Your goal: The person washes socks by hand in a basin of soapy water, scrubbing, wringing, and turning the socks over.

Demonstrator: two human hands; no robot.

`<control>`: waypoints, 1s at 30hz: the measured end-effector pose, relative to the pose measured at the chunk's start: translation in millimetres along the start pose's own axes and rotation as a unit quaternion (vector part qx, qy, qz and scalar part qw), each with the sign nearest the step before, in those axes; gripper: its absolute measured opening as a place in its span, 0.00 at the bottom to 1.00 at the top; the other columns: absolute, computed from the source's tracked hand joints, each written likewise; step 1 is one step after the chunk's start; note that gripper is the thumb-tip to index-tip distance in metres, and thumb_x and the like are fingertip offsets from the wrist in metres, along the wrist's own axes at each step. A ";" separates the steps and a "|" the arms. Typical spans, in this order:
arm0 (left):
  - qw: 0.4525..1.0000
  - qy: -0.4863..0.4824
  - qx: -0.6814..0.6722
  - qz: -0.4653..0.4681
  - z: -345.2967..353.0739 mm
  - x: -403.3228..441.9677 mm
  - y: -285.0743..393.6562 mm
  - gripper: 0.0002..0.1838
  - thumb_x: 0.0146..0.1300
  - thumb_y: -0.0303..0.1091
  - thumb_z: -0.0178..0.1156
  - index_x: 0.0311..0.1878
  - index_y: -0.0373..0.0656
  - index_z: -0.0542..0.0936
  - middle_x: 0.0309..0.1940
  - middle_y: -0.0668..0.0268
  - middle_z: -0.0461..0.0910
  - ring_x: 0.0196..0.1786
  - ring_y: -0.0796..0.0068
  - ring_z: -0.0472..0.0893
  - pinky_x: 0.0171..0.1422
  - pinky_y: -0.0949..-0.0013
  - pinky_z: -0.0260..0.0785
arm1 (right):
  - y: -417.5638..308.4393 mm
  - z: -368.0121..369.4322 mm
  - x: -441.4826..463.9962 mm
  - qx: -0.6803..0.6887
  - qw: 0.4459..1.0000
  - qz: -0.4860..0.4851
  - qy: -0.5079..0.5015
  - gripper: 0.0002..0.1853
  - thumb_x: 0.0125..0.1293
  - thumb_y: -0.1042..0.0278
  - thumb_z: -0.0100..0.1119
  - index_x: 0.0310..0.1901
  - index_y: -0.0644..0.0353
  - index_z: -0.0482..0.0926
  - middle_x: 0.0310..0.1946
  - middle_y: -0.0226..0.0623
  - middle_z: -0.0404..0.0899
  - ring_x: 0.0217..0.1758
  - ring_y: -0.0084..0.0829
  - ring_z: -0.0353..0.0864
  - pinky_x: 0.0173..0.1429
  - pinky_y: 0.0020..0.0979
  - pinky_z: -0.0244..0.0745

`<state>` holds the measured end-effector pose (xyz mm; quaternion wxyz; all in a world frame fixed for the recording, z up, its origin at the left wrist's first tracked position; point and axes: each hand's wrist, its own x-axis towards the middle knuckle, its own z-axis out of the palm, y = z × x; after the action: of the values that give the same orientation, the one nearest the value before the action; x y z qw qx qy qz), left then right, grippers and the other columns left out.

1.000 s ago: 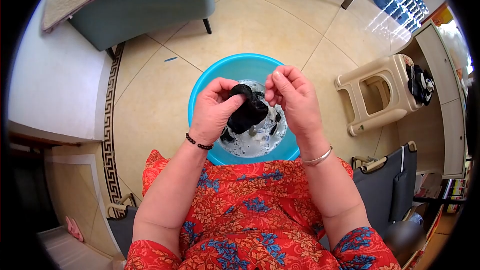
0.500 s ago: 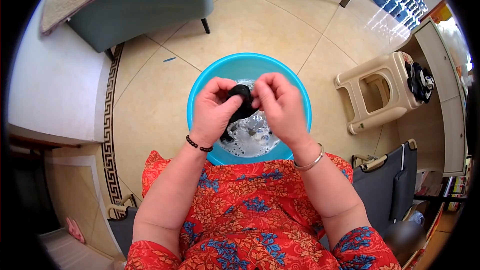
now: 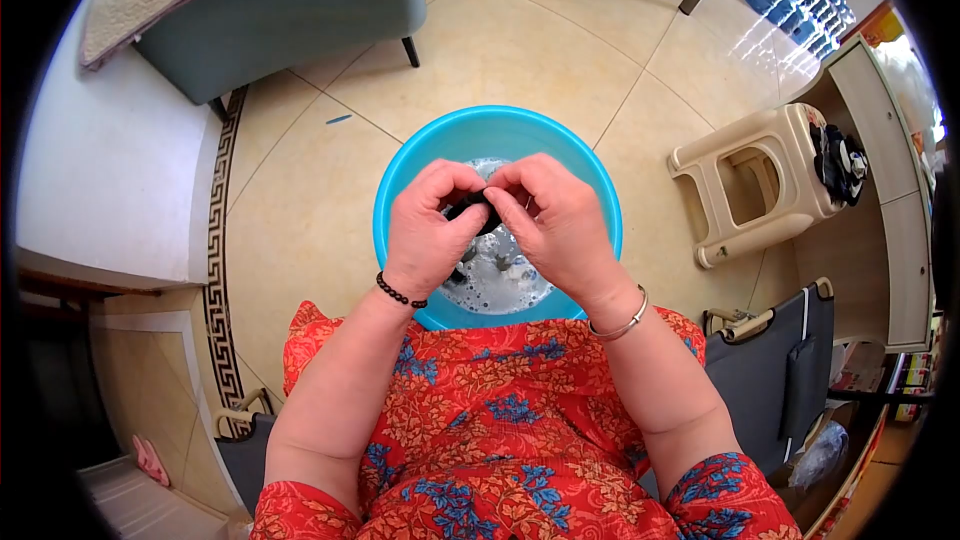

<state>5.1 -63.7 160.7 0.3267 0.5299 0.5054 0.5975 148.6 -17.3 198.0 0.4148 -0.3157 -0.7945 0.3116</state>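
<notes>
Fingers (image 3: 452,176) of left hand (image 3: 425,225) and right hand (image 3: 562,222) pinched the black cloth (image 3: 490,224) between them, mid-frame, its long axis hidden.

Beige tiled floor (image 3: 310,180), cream stool (image 3: 800,168), probably a grey-green sofa (image 3: 300,15)

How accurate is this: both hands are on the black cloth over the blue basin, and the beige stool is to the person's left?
Not quite: the head view shows the beige stool to the person's right, not left. The rest is correct: the left hand and right hand are both on the black cloth, over the blue basin.
</notes>
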 end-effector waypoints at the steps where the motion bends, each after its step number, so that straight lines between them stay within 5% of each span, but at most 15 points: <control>1: 1.000 0.000 0.000 0.000 0.1 -0.1 -1.3 0.08 0.53 0.17 0.59 0.35 0.39 0.76 0.34 0.71 0.75 0.39 0.83 0.75 0.45 0.78 0.70 | 1.4 0.4 -0.7 -0.026 1.000 -0.006 0.003 0.05 0.59 0.71 0.59 0.32 0.64 0.76 0.26 0.37 0.76 0.25 0.31 0.76 0.30 0.27 0.71; 3: 0.997 0.006 -0.064 -0.033 0.3 -0.3 -3.9 0.08 0.53 0.18 0.59 0.37 0.39 0.76 0.34 0.71 0.75 0.38 0.82 0.76 0.45 0.79 0.70 | 2.3 -0.8 -0.1 -0.052 0.999 -0.012 0.007 0.06 0.61 0.70 0.57 0.33 0.64 0.76 0.24 0.35 0.76 0.25 0.29 0.77 0.30 0.26 0.70; 5: 0.990 0.012 -0.125 -0.065 -1.4 2.6 0.3 0.09 0.54 0.18 0.59 0.39 0.38 0.75 0.35 0.71 0.75 0.38 0.82 0.76 0.45 0.78 0.70 | 3.5 -6.1 7.2 0.202 0.956 0.210 0.028 0.08 0.65 0.68 0.52 0.33 0.64 0.74 0.21 0.31 0.74 0.24 0.22 0.74 0.29 0.23 0.69; 11: 0.956 0.031 -0.264 -0.122 -4.5 6.4 -0.9 0.11 0.57 0.19 0.57 0.44 0.38 0.73 0.37 0.70 0.76 0.41 0.81 0.76 0.49 0.77 0.70 | 11.7 -11.4 4.8 0.229 0.945 0.230 -0.033 0.10 0.68 0.66 0.50 0.33 0.63 0.74 0.19 0.28 0.72 0.23 0.16 0.70 0.28 0.20 0.66; 14: 0.943 0.039 -0.307 -0.118 -3.1 7.5 2.0 0.12 0.59 0.20 0.56 0.47 0.38 0.74 0.38 0.69 0.77 0.42 0.81 0.76 0.51 0.77 0.70 | 8.2 -4.6 3.6 0.145 0.974 0.171 -0.018 0.07 0.64 0.68 0.55 0.34 0.63 0.74 0.22 0.30 0.74 0.25 0.20 0.73 0.28 0.23 0.67; 16: 0.939 0.039 -0.320 -0.118 -4.1 7.5 3.0 0.13 0.59 0.20 0.56 0.48 0.37 0.74 0.38 0.69 0.77 0.43 0.81 0.76 0.51 0.77 0.70 | 3.3 -2.5 7.0 0.080 0.996 0.043 0.019 0.05 0.60 0.71 0.59 0.35 0.62 0.75 0.27 0.34 0.75 0.29 0.26 0.75 0.30 0.27 0.70; 21: 0.946 0.004 -0.286 -0.150 -6.3 5.8 2.5 0.08 0.63 0.26 0.56 0.45 0.37 0.77 0.40 0.68 0.78 0.43 0.82 0.76 0.50 0.78 0.70 | 11.3 -1.4 4.0 -0.033 0.999 -0.028 -0.017 0.06 0.59 0.71 0.59 0.36 0.62 0.76 0.30 0.35 0.76 0.32 0.29 0.76 0.35 0.29 0.71; 23: 0.941 -0.011 -0.283 -0.184 -6.8 6.1 2.5 0.08 0.65 0.29 0.55 0.45 0.38 0.77 0.39 0.68 0.79 0.43 0.82 0.76 0.50 0.78 0.70 | 10.1 -3.6 6.6 0.121 0.977 0.174 -0.001 0.07 0.61 0.69 0.58 0.36 0.64 0.76 0.29 0.34 0.77 0.32 0.23 0.74 0.37 0.25 0.70; 27: 0.893 -0.057 -0.386 -0.225 -7.8 9.2 3.4 0.12 0.69 0.37 0.50 0.45 0.38 0.77 0.40 0.67 0.80 0.43 0.80 0.77 0.51 0.76 0.69 | 18.2 -6.8 8.1 0.338 0.897 0.281 -0.029 0.10 0.67 0.66 0.52 0.37 0.65 0.75 0.30 0.26 0.75 0.34 0.16 0.70 0.40 0.21 0.68; 30: 0.878 -0.080 -0.408 -0.236 -10.5 9.7 3.1 0.15 0.70 0.39 0.48 0.45 0.37 0.77 0.42 0.65 0.80 0.44 0.79 0.78 0.53 0.74 0.69 | 20.5 -3.2 5.5 0.353 0.890 0.285 -0.030 0.11 0.69 0.65 0.49 0.37 0.65 0.75 0.31 0.25 0.74 0.35 0.14 0.69 0.40 0.20 0.67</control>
<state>-6.7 -58.3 167.3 0.6843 0.2604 0.2987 0.6122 153.8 0.1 186.5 0.3685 -0.3521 -0.5196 0.6858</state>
